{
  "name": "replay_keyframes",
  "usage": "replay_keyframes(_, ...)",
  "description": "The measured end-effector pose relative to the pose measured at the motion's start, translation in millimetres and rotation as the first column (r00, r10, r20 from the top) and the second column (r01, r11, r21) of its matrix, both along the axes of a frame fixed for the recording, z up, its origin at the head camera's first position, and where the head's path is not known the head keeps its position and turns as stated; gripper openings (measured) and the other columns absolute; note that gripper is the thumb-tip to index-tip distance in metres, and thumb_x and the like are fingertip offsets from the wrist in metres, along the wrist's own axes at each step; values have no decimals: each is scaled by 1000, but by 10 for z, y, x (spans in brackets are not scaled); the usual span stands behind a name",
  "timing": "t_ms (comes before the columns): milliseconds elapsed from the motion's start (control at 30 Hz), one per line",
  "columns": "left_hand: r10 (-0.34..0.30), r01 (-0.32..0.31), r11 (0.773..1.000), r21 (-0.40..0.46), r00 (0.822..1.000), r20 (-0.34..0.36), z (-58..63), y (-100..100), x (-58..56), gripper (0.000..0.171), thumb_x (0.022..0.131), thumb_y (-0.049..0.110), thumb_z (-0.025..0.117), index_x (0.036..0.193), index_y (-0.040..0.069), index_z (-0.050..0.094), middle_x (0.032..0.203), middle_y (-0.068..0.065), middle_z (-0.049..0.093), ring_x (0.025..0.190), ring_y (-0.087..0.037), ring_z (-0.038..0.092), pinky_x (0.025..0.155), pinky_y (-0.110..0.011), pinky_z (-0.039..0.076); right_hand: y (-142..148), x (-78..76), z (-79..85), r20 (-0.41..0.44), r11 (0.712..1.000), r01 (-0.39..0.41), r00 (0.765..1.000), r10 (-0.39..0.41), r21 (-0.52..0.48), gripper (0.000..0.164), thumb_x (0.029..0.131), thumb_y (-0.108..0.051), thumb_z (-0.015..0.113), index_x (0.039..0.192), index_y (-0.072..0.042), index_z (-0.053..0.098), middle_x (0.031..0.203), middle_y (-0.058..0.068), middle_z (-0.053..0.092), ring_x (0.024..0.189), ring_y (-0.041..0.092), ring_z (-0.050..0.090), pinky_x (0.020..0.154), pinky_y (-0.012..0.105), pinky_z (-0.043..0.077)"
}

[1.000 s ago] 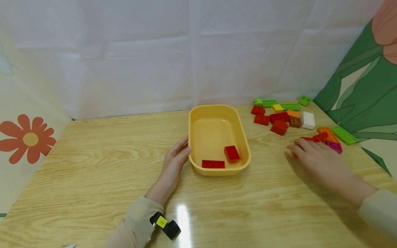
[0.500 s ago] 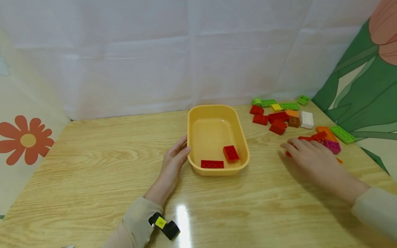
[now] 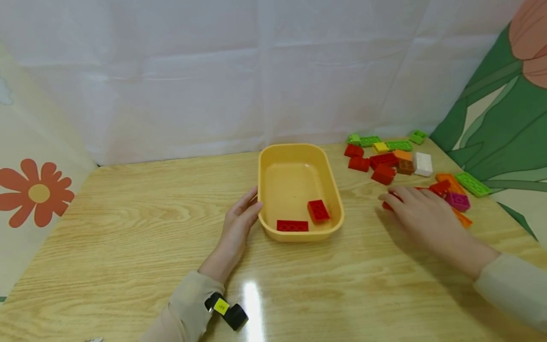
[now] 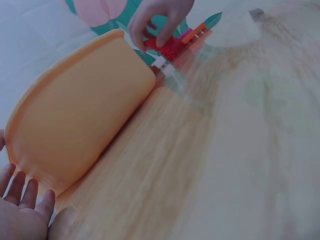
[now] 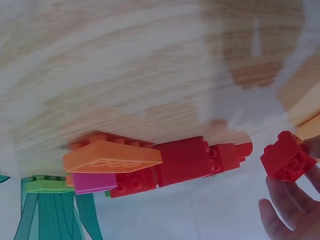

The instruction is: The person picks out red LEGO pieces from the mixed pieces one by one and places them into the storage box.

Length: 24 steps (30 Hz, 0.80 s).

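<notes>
A yellow plastic bin stands on the table, two red toy bricks lying inside near its front: a long one and a shorter one. My left hand rests against the bin's left side; in the left wrist view its fingers lie relaxed along the outer wall. My right hand, right of the bin, pinches a small red brick between thumb and fingers. In the head view most of that brick is hidden under the hand. A red brick lies in the row beyond it.
Behind and beside my right hand lie loose bricks: a magenta one, an orange one, a white one, a green plate and several red ones. White cloth hangs along the table's back edge.
My right hand has moved left toward the bin with a red brick in its fingers, uncovering more of an orange brick behind it. My left hand and the bin have stayed put.
</notes>
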<state>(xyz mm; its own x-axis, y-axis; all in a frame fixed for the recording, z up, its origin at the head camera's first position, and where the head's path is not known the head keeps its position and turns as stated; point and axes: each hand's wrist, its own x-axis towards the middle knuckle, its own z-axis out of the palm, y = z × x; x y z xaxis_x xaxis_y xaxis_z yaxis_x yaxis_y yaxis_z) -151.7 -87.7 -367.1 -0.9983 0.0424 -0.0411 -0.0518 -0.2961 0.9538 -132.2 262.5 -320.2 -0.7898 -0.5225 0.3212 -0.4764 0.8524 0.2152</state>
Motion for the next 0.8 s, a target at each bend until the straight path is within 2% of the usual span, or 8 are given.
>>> replay_keyframes(200,-7,7,1000,16,1000,3,-2,-2,3,50,90,7,54,139,2,44,145,-20,45,129,-25,44,114,-45,33,-72,-48,20,-23,1000,-12,1000,11,-18,37,78,-24,69,108,-3,64,108,22,65,99,39,58,77,59,54)
replay_keyframes(333,-5,5,1000,19,1000,-1,1,4,1,50,90,6,53,139,1,44,145,-21,45,129,-26,44,113,-45,34,-126,-104,69,-60,999,-39,997,38,-20,38,75,-17,71,108,-1,64,108,23,65,97,39,59,75,59,55)
replay_keyframes(533,-2,2,1000,6,1000,-4,-10,5,-23,49,90,5,53,139,0,44,145,-22,45,129,-26,44,112,-46,36,-220,-215,155,-145,992,-109,984,99,-60,36,72,-14,73,105,-2,64,102,21,66,90,36,60,65,53,58)
replay_keyframes(800,-3,3,1000,10,1000,-3,-4,5,-12,50,91,6,53,139,0,43,145,-22,44,129,-26,44,113,-47,35,-409,-281,282,-136,993,-109,985,103,-38,38,75,-19,72,109,-3,66,103,20,67,92,34,61,70,53,58)
